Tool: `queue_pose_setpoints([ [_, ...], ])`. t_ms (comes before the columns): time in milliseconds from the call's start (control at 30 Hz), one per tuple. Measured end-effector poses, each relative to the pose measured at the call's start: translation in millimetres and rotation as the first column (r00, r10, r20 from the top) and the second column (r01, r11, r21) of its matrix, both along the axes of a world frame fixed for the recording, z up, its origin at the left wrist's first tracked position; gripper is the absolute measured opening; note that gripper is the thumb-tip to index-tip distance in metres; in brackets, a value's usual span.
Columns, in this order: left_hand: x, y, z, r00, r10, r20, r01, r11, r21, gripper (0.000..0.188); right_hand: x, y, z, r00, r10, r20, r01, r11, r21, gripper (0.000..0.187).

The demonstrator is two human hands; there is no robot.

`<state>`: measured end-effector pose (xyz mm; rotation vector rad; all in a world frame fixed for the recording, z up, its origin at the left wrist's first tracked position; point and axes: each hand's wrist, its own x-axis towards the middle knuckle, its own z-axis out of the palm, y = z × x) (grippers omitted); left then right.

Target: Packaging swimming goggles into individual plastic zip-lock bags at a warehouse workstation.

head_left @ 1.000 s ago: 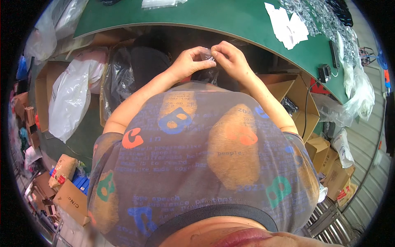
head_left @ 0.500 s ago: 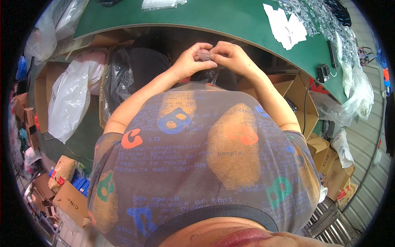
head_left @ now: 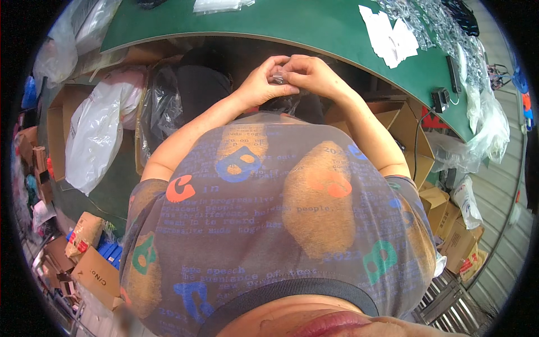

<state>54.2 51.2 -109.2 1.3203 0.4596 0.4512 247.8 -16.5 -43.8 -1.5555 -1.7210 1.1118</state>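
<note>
Close in front of my body, just off the near edge of the green table (head_left: pixel 269 22), my two hands meet around a small clear plastic piece (head_left: pixel 277 78). My left hand (head_left: pixel 259 82) curls round it, thumb below and fingers above. From the other side, my right hand (head_left: pixel 315 75) presses bent fingers and thumb against it, covering most of it. Whether the piece is a small bag or a wrapper, I cannot tell. Below the hands, a dark, shiny clear-plastic bundle (head_left: pixel 283 103) shows partly above my shirt.
White paper sheets (head_left: pixel 390 39) and a heap of clear plastic packaging (head_left: pixel 418 17) lie on the table's right, beside a small black device (head_left: pixel 441 100) with a cable. Open cardboard boxes stand on both sides. A white plastic sack (head_left: pixel 95 135) fills the left one.
My right hand has shifted slightly left, over the plastic piece, and its fingers now overlap my left fingertips. Less of the piece shows. The surroundings look the same.
</note>
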Motion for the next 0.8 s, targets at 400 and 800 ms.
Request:
queue_pose_setpoints([
  [400, 5.3, -2.6, -0.9, 1.000, 0.022, 0.008, -0.023, 0.996, 0.087, 0.088, -9.6, 9.1, 10.5, 0.997, 0.026, 0.069, -0.022, 0.998, -0.061, 0.027],
  [800, 4.9, -7.5, -3.9, 0.997, 0.079, 0.001, -0.079, 0.992, 0.103, 0.106, -4.8, 17.9, 24.9, 0.984, 0.122, 0.127, -0.115, 0.992, -0.060, 0.023],
])
